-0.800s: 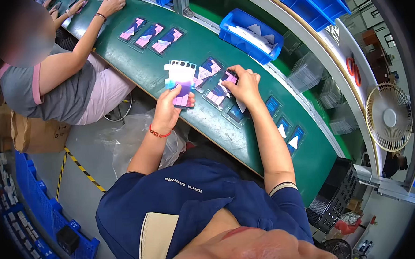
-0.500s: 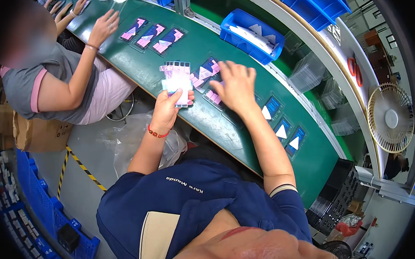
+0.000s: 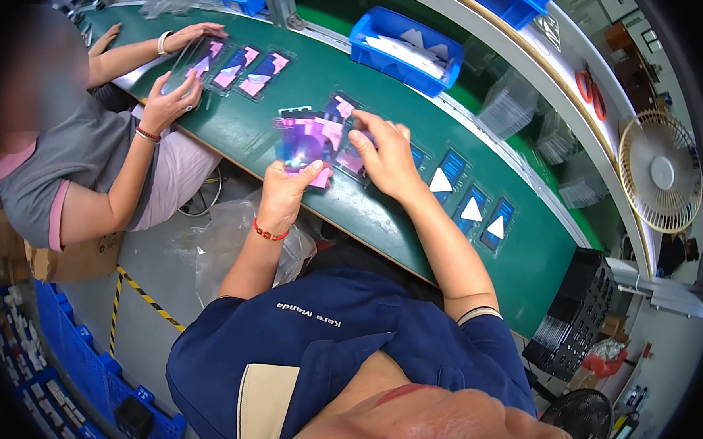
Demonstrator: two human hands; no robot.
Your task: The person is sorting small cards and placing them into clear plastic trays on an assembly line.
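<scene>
My left hand (image 3: 285, 193) is closed on a fanned stack of glossy phone-sized panels (image 3: 306, 146) with pink and purple faces, held over the table's near edge with the thumb on top. My right hand (image 3: 386, 156) is just right of the stack, thumb and index finger apart. Its fingertips are at a pink-and-dark-blue panel (image 3: 339, 107) on the green table (image 3: 263, 129). Another pink panel (image 3: 350, 161) lies partly hidden below the right thumb. Further right, several blue panels with white triangles, one of them nearest (image 3: 447, 175), lie in clear sheets.
At the left a co-worker's hands (image 3: 172, 102) handle a clear sheet beside more pink-and-blue panels (image 3: 264, 73). A blue bin (image 3: 406, 51) with white pieces stands behind the table. Stacked clear trays (image 3: 513, 112), a fan (image 3: 661, 173) and black trays (image 3: 571, 311) are at the right.
My right hand has shifted slightly left and its fingers have drawn closer together. The stack in my left hand has tilted and fanned out. The co-worker's hands have come down to the panels.
</scene>
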